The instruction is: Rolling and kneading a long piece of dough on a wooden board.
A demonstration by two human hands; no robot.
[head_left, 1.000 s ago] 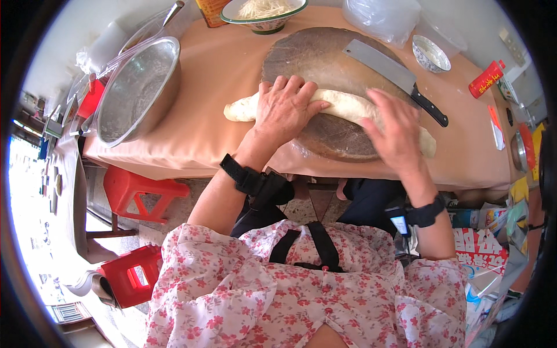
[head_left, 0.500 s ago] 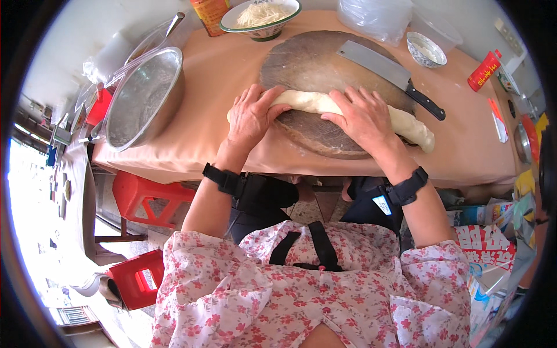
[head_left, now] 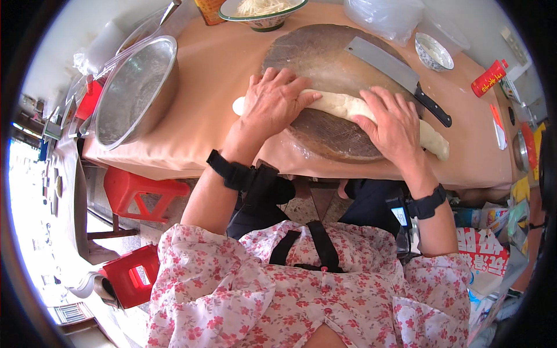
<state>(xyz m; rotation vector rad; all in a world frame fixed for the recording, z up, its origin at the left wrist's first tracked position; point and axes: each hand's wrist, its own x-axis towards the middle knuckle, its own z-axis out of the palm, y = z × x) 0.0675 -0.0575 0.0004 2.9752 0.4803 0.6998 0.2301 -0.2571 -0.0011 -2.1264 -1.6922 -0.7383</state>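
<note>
A long pale dough roll lies across the round wooden chopping board, with both ends reaching past its edge. My left hand curves over its left part, thumb along the near side and fingers over the far side. A rounded dough end sticks out left of that hand. My right hand is closed over the right part in the same way, and the roll's right end hangs past it, over the tablecloth. A cleaver with a black handle rests on the board's far right.
A large metal basin stands at the left. A bowl of pale shreds is at the back, a small patterned bowl at the back right. A red bottle lies near the right edge. Red stools stand below.
Both hands have shifted to the right along the dough roll, and its left end now shows beside my left hand. The whole view has also moved slightly.
</note>
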